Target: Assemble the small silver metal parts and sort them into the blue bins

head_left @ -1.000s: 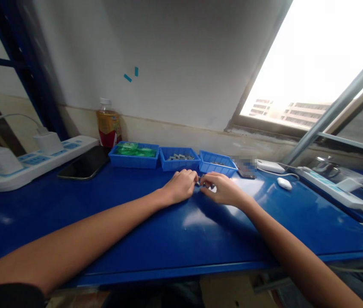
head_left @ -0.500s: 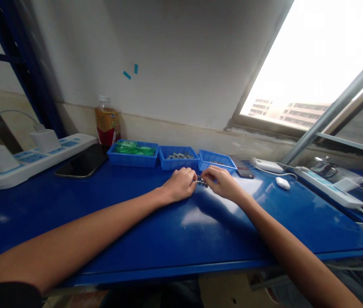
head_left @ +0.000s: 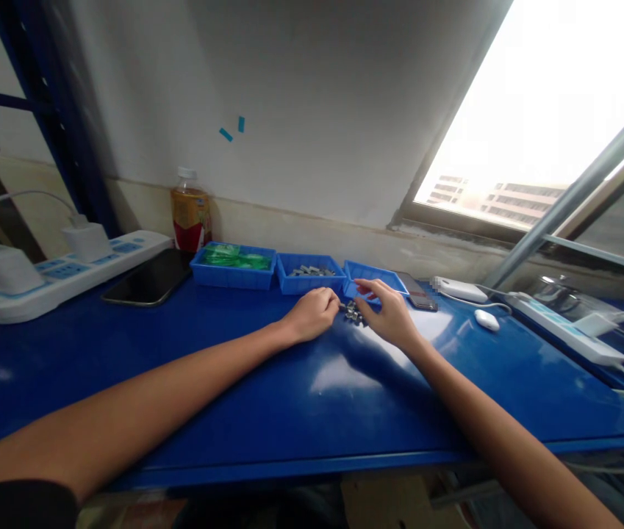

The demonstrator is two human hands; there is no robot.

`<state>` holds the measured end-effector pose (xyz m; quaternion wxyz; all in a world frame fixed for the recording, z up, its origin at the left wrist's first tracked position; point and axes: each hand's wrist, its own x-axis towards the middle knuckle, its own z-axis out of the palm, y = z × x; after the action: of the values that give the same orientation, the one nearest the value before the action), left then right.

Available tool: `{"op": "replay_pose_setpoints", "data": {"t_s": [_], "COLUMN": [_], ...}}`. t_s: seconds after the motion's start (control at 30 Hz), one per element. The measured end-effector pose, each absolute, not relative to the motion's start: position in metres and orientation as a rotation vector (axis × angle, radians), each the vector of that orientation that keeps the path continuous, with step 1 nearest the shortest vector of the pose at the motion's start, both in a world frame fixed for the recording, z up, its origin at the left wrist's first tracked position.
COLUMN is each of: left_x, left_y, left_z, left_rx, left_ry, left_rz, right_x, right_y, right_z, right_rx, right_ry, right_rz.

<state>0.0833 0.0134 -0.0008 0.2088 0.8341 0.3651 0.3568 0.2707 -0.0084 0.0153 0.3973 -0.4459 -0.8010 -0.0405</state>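
Note:
Small metal parts [head_left: 353, 314] lie in a little heap on the blue table, between my two hands. My left hand [head_left: 313, 311] is closed at the left of the heap, its fingers pinched; what sits in them is too small to make out. Over the right side of the heap is my right hand [head_left: 386, 309], its thumb and fingers apart with nothing seen between them. Just behind my hands stand a blue tray of grey metal pieces [head_left: 312, 271] and, partly covered by my right hand, another blue tray [head_left: 349, 286].
A blue tray with green packets [head_left: 234, 278] stands left of the others. Further left are a bottle [head_left: 190, 213], a dark phone [head_left: 149, 278] and a power strip [head_left: 63, 275]. At right lie another phone [head_left: 420, 292], a white earphone case [head_left: 486, 319] and a second power strip [head_left: 565, 327].
My right hand has opened, its fingers spreading and lifting off the small metal parts, so more of the heap shows. My left hand stays closed in about the same place.

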Motion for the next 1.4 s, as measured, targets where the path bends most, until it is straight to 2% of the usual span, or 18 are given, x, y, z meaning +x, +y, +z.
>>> {"op": "replay_pose_setpoints", "data": {"t_s": [0.2, 0.57, 0.73, 0.93, 1.1, 1.27, 1.4], "left_x": [0.082, 0.082, 0.083, 0.085, 0.086, 0.086, 0.085], "left_y": [0.013, 0.01, 0.012, 0.011, 0.006, 0.01, 0.015], "left_z": [0.002, 0.004, 0.0, -0.009, -0.007, -0.007, -0.008], "left_rx": [2.259, 2.285, 2.308, 2.69, 2.857, 2.81, 2.673], "left_ry": [0.998, 0.905, 0.916, 0.948, 0.928, 0.977, 0.954], "left_rz": [0.977, 0.936, 0.934, 0.84, 0.722, 0.754, 0.809], "right_x": [0.244, 0.25, 0.255, 0.291, 0.305, 0.301, 0.298], "right_y": [-0.028, -0.028, -0.02, 0.018, 0.032, 0.029, 0.02], "right_z": [0.017, 0.017, 0.019, 0.023, 0.016, 0.001, 0.002], "right_rx": [-1.061, -1.107, -1.242, -1.506, -1.704, -1.661, -1.47], "right_ry": [-2.173, -2.228, -2.114, -1.802, -1.79, -2.053, -2.037], "right_rz": [-0.229, -0.245, -0.304, -0.449, -0.539, -0.464, -0.475]}}
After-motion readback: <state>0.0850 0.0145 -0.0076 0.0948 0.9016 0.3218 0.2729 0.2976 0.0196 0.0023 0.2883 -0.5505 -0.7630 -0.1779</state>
